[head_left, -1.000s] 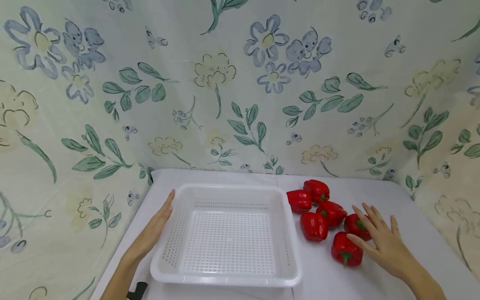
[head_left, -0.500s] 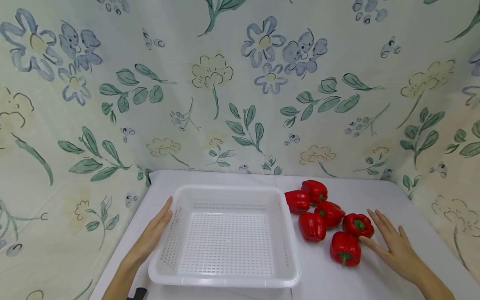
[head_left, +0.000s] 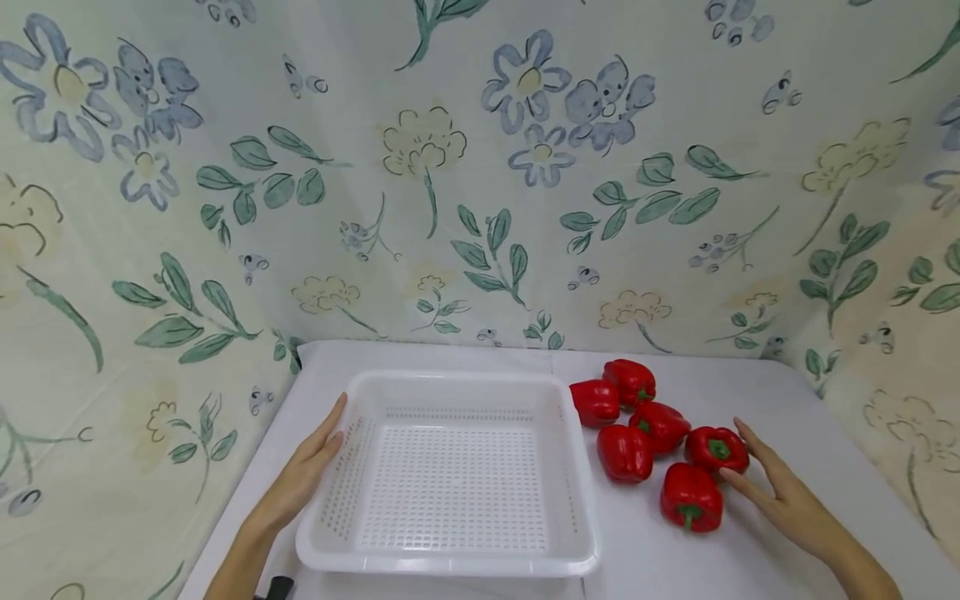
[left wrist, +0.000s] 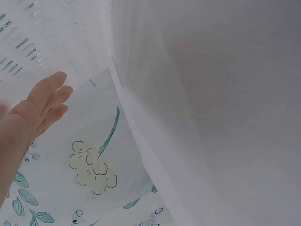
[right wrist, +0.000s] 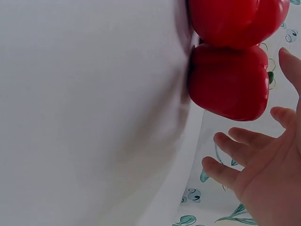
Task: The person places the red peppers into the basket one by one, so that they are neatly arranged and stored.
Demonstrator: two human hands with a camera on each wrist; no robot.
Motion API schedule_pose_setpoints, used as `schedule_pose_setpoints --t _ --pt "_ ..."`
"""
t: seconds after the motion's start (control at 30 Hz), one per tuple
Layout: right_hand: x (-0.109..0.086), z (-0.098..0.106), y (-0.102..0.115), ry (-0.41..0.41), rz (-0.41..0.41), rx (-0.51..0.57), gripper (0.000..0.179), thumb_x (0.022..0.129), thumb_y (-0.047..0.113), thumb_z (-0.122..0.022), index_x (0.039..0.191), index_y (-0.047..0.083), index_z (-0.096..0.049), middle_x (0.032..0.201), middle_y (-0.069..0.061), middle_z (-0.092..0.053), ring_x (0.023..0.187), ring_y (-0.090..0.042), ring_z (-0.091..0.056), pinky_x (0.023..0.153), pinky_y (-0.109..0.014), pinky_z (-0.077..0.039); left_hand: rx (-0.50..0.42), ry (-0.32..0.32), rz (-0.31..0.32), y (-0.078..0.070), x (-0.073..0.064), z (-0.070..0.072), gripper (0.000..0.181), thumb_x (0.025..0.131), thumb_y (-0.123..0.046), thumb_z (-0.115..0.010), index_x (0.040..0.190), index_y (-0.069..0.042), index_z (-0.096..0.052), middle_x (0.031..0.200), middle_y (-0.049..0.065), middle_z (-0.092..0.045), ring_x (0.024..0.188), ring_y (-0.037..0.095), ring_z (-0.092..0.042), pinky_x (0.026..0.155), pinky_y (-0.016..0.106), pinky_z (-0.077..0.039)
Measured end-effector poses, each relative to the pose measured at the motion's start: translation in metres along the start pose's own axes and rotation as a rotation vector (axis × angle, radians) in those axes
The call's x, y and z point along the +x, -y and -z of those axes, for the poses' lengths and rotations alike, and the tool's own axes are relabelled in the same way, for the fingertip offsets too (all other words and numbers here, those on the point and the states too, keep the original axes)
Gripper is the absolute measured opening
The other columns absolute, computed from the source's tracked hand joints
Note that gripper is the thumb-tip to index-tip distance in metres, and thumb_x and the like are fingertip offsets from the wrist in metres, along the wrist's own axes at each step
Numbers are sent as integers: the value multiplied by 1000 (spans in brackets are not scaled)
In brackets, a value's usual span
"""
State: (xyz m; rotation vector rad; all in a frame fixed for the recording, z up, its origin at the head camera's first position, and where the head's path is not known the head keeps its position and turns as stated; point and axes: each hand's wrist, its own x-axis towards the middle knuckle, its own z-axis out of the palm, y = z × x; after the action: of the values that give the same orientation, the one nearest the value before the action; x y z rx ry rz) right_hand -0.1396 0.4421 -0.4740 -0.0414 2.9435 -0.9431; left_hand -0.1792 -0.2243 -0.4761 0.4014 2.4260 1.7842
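My left hand (head_left: pixel 303 475) lies along the left side of a white plastic basket (head_left: pixel 450 562), fingers extended toward the back, right at its rim. In the left wrist view that hand (left wrist: pixel 44 103) has straight fingers beside the perforated wall. At the right, my right hand (head_left: pixel 787 500) is spread just beside a red bell pepper (head_left: pixel 703 451) whose green stem faces up. Its thumb and fingers stand apart around the near right side of that pepper. The right wrist view shows the hand (right wrist: pixel 270 165) with fingers spread, close to a pepper (right wrist: pixel 228 87), a gap visible between them.
Another red bell pepper (head_left: pixel 692 504) sits in front, stem toward me. Several more peppers (head_left: pixel 626 454) cluster to the right of the basket. A dark object (head_left: pixel 281 587) shows at the front left. A floral curtain (head_left: pixel 480 167) hangs behind the white table (head_left: pixel 765 383).
My right hand first draws back to the right, off the peppers, then comes in beside the rightmost one with its fingers closer together. The left hand stays by the basket's rim.
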Motion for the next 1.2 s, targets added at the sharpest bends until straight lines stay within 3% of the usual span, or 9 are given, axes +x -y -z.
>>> schedule_pose_setpoints --t 0.23,0.43,0.8,1.03,1.2 --pt "3 -6 0 4 12 -31 90 105 40 -59 168 18 1 165 -37 -19 140 -62 -31 101 -79 -40 8 -5 -13 0 1 -2 60 114 -31 -29 168 -19 -8 176 11 1 161 42 2 104 -7 -13" --pt "8 -7 -2 25 7 -7 91 105 41 -60 168 20 2 162 -38 -24 133 -59 -38 93 -71 -53 15 -11 -31 -3 0 -2 60 114 -29 -31 168 -15 -8 175 15 1 160 45 2 103 -8 -13" --pt "14 -9 -4 10 5 10 92 103 40 -62 168 20 0 160 -39 -26 128 -60 -45 90 -68 -56 2 -4 -7 -3 0 -3 60 114 -30 -30 168 -19 -6 176 12 3 161 43 4 104 -7 -13" --pt "15 -9 -5 8 -4 30 87 104 41 -61 168 17 -7 161 -39 -25 129 -62 -42 86 -67 -58 5 -3 -32 -2 0 -3 60 114 -29 -30 168 -18 -6 175 14 1 160 45 2 104 -8 -14" --pt "14 -9 -4 -31 -7 60 85 101 39 -67 166 13 -19 159 -36 -32 128 -55 -45 80 -47 -65 1 -7 -26 -1 1 -3 60 114 -29 -29 168 -18 -6 175 13 2 160 44 3 104 -8 -13"
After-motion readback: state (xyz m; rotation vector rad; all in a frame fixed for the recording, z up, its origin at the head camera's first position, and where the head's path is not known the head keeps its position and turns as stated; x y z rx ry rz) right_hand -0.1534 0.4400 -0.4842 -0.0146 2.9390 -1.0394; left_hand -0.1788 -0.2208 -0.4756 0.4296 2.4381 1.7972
